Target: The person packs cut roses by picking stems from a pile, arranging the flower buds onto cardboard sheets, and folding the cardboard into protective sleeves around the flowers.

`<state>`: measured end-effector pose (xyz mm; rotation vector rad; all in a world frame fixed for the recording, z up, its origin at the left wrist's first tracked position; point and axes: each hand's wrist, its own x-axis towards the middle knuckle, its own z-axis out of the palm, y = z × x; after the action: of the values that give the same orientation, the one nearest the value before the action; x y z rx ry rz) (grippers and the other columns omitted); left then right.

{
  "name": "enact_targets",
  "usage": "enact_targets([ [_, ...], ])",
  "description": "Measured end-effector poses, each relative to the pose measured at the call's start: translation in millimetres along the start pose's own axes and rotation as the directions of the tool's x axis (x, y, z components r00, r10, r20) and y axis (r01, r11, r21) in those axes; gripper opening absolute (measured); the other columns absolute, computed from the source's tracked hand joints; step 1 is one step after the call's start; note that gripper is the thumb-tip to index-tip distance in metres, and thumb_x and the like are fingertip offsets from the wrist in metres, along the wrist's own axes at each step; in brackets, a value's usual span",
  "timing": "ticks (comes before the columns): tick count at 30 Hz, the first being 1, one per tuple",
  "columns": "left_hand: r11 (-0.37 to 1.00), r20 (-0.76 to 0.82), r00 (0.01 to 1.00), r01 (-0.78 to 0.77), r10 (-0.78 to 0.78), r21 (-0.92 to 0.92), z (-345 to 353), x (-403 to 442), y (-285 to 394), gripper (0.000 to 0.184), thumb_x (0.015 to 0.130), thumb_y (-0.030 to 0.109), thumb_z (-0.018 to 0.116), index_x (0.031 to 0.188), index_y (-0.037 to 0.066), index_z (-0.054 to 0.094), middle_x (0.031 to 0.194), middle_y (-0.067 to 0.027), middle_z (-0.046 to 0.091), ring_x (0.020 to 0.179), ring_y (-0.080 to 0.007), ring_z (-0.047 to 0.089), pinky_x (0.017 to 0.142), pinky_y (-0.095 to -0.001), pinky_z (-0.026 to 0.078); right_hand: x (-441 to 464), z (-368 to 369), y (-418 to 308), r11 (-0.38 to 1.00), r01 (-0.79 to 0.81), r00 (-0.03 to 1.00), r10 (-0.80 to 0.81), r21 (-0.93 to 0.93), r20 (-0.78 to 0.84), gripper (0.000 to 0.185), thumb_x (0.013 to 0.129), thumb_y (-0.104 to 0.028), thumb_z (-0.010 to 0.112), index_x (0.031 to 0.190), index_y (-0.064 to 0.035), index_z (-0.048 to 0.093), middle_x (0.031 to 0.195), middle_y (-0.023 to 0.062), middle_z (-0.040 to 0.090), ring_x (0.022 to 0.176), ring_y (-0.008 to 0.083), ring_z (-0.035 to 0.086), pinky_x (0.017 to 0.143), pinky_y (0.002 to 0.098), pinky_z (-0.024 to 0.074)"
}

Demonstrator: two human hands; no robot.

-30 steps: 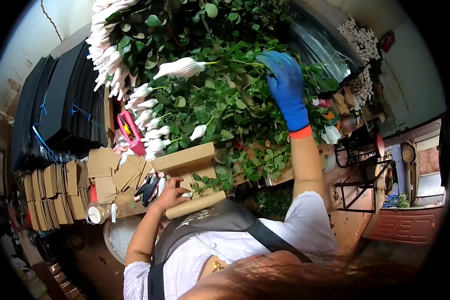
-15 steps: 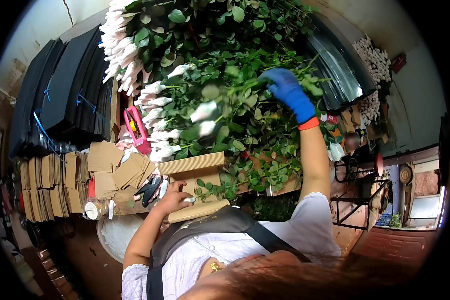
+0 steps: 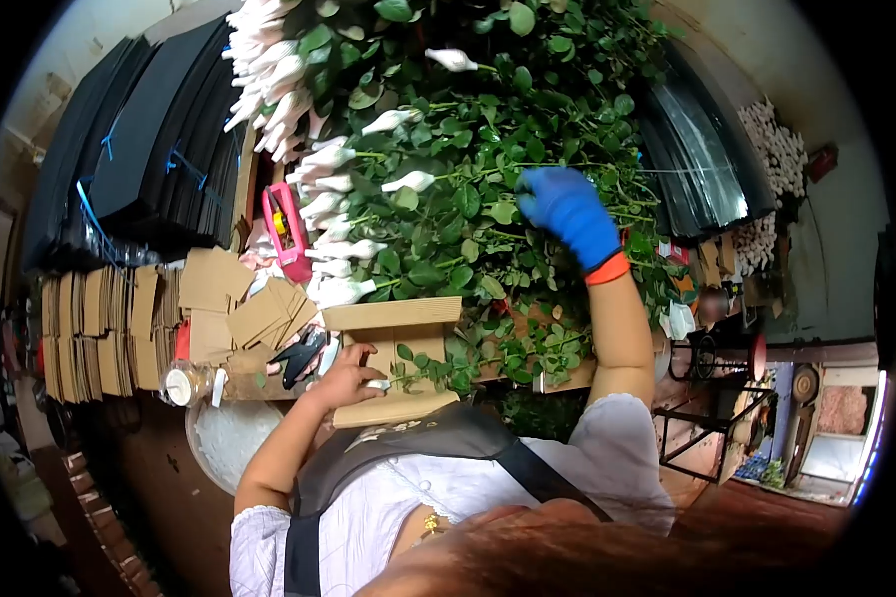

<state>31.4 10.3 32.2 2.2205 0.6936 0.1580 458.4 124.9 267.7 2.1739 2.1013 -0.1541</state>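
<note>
My left hand (image 3: 348, 381), bare, lies at the left end of an opened cardboard wrapper (image 3: 393, 310) close to my body, thumb and fingers apart. A small white piece shows beside its thumb; I cannot tell what it is. On the cardboard lies a leafy rose stem (image 3: 458, 373). My right hand (image 3: 567, 214), in a blue glove with an orange cuff, is curled over rose stems in the green pile; its fingertips are partly hidden among leaves. A white-netted rose head (image 3: 408, 181) lies left of it, its stem running towards the glove. Another netted rose (image 3: 390, 121) lies farther up.
Left are cardboard pieces (image 3: 259, 313), a pink tape dispenser (image 3: 286, 231), black-handled scissors (image 3: 301, 358), a clear jar (image 3: 181, 383) and black sheet stacks (image 3: 164, 129). More netted roses (image 3: 267, 75) are piled at the back. Dark sheets (image 3: 702, 149) stand right, a metal frame (image 3: 712, 403) beyond.
My right hand has come lower, nearer my body. The blurred rose heads left of it have shifted; one now shows high on the pile. My left hand stays at the cardboard. The view has shifted slightly.
</note>
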Motion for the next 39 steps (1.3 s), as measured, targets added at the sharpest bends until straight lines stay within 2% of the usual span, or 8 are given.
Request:
enact_targets([
  [4, 0.999, 0.0, 0.999, -0.046, 0.046, 0.004, 5, -1, -8, 0.03, 0.077, 0.033, 0.083, 0.102, 0.016, 0.079, 0.132, -0.0209, 0.05, 0.124, -0.0416, 0.046, 0.106, -0.0467, 0.04, 32, 112, 31, 0.845, 0.155, 0.798, -0.412, -0.512, -0.439, 0.017, 0.082, -0.023, 0.063, 0.093, -0.0129, 0.071, 0.104, 0.0093, 0.071, 0.095, 0.0307, 0.069, 0.082, 0.0456, 0.0543],
  [7, 0.999, -0.031, 0.999, -0.045, 0.044, -0.031, 6, -4, -7, 0.029, 0.082, 0.036, 0.078, 0.103, 0.016, 0.079, 0.133, -0.0211, 0.049, 0.124, -0.0418, 0.046, 0.107, -0.0463, 0.039, 13, 57, 15, 1.0, -0.003, 0.981, -0.002, -0.029, -0.194, 0.016, 0.086, -0.02, 0.064, 0.099, -0.0143, 0.072, 0.112, 0.0109, 0.07, 0.108, 0.0322, 0.064, 0.097, 0.0436, 0.0487],
  [8, 0.998, -0.027, 0.999, -0.033, 0.032, -0.051, 7, -4, -7, 0.028, 0.082, 0.034, 0.078, 0.103, 0.016, 0.079, 0.132, -0.0201, 0.049, 0.124, -0.0411, 0.045, 0.107, -0.0461, 0.039, 3, 66, 39, 0.974, 0.215, 0.667, -0.195, -0.065, -0.719, 0.022, 0.084, -0.02, 0.069, 0.105, -0.0134, 0.072, 0.119, 0.0097, 0.068, 0.11, 0.0314, 0.063, 0.1, 0.0431, 0.048],
  [10, 0.998, -0.009, 1.0, -0.018, 0.017, -0.052, 7, -4, -7, 0.027, 0.082, 0.034, 0.078, 0.102, 0.016, 0.079, 0.131, -0.0188, 0.05, 0.124, -0.0403, 0.045, 0.106, -0.0455, 0.039, -31, 4, 22, 0.97, 0.124, 0.447, -0.244, -0.21, -0.86, 0.034, 0.081, -0.01, 0.071, 0.115, -0.0108, 0.069, 0.126, 0.0066, 0.066, 0.115, 0.0283, 0.061, 0.102, 0.0412, 0.0473],
  [20, 0.997, -0.03, 1.0, -0.002, -0.001, -0.078, -1, 0, -10, 0.069, 0.074, 0.037, 0.085, 0.132, 0.011, 0.06, 0.121, -0.0194, 0.055, 0.115, -0.0376, 0.052, 0.101, -0.0446, 0.044, -160, 6, 3, 0.848, 0.117, 0.993, -0.118, 0.516, -0.032, 0.031, 0.089, -0.008, 0.065, 0.12, -0.0058, 0.067, 0.113, 0.0152, 0.071, 0.108, 0.032, 0.066, 0.098, 0.0403, 0.0508],
  [29, 0.955, -0.128, 0.991, -0.002, -0.039, -0.298, 13, -6, -17, 0.066, 0.074, 0.022, 0.088, 0.132, 0.009, 0.061, 0.119, -0.0163, 0.06, 0.106, -0.0322, 0.062, 0.088, -0.0375, 0.052, -170, 186, 8, 0.995, -0.037, 0.756, -0.03, 0.089, 0.654, 0.038, 0.088, -0.036, 0.062, 0.112, -0.0077, 0.069, 0.114, 0.018, 0.07, 0.104, 0.0365, 0.066, 0.092, 0.0449, 0.0512],
  [34, 0.953, -0.048, 0.993, 0.092, -0.111, -0.29, 2, -4, -3, 0.042, 0.083, 0.02, 0.08, 0.119, 0.006, 0.063, 0.109, -0.0146, 0.057, 0.097, -0.0316, 0.06, 0.083, -0.0382, 0.05, -140, 109, -20, 0.986, -0.08, 0.994, 0.09, 0.147, -0.059, 0.034, 0.084, -0.032, 0.066, 0.112, -0.0129, 0.068, 0.111, 0.0149, 0.069, 0.103, 0.0331, 0.066, 0.089, 0.0422, 0.0528],
  [39, 0.976, -0.028, 0.999, 0.033, -0.04, -0.217, 1, 4, -2, 0.031, 0.088, 0.014, 0.07, 0.118, 0.007, 0.062, 0.108, -0.0155, 0.055, 0.098, -0.035, 0.058, 0.085, -0.04, 0.049, -50, 129, -4, 0.971, 0.029, 0.727, -0.184, -0.237, -0.662, 0.022, 0.083, -0.021, 0.068, 0.104, -0.0143, 0.069, 0.099, 0.0088, 0.068, 0.092, 0.0333, 0.064, 0.085, 0.0449, 0.0501],
])
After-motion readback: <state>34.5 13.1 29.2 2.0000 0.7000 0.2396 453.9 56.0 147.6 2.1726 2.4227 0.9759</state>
